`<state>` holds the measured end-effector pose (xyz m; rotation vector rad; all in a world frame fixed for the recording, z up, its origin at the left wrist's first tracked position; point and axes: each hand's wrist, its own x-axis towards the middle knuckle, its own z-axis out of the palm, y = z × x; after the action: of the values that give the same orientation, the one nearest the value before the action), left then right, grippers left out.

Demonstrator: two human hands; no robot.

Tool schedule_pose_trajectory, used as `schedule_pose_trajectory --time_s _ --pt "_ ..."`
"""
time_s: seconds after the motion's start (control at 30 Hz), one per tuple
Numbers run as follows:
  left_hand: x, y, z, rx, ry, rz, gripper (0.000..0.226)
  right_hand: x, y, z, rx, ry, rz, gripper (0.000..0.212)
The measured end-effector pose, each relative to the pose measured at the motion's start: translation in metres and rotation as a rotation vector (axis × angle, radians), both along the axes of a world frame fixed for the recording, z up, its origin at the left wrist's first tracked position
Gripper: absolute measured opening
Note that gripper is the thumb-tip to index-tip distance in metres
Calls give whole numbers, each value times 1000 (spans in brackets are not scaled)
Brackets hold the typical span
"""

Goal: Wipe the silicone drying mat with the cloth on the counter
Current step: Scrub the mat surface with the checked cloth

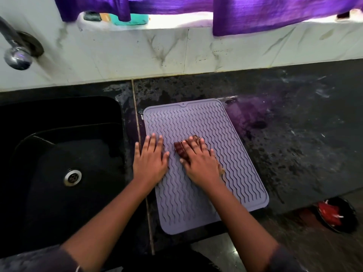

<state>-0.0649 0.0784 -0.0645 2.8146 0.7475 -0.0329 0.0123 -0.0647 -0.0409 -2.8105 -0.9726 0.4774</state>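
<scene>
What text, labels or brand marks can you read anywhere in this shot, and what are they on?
None legible.
Silicone drying mat: wavy ridges only, no print visible.
Items on the window ledge: blurred, any label unreadable.
Cloth under the right hand: no tag visible.

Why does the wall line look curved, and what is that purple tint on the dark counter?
Head view: the wide lens bows the counter edge and wall; the purple patch beside the mat looks like the curtain reflected in the wet surface; the window behind is overexposed; the tap is slightly blurred.
</scene>
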Motion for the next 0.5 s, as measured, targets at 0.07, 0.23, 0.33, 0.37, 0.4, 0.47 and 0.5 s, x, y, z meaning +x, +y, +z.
schedule_pose_trajectory --time_s 0.07,0.23,0.33,0.37,0.4,0.47,0.5 --pt "-14 -14 3 -12 31 7 61 -1 0 2 10 10 -6 58" --pt "-27 -23 -1 -36 39 6 60 -38 -31 23 -115 17 47 58" --pt "-26 -24 -5 -35 18 8 60 -56 -53 28 -147 71 63 57" --pt "-26 -25 -6 -33 16 14 59 -56 -58 30 -126 76 76 55" --pt "-26 -25 -6 -30 13 18 59 -51 -59 32 -91 77 83 52" --pt "-26 -26 -7 -37 9 25 58 -37 -54 36 7 74 49 47" --pt "-26 -25 -7 -43 5 28 58 -30 -48 36 60 58 15 48"
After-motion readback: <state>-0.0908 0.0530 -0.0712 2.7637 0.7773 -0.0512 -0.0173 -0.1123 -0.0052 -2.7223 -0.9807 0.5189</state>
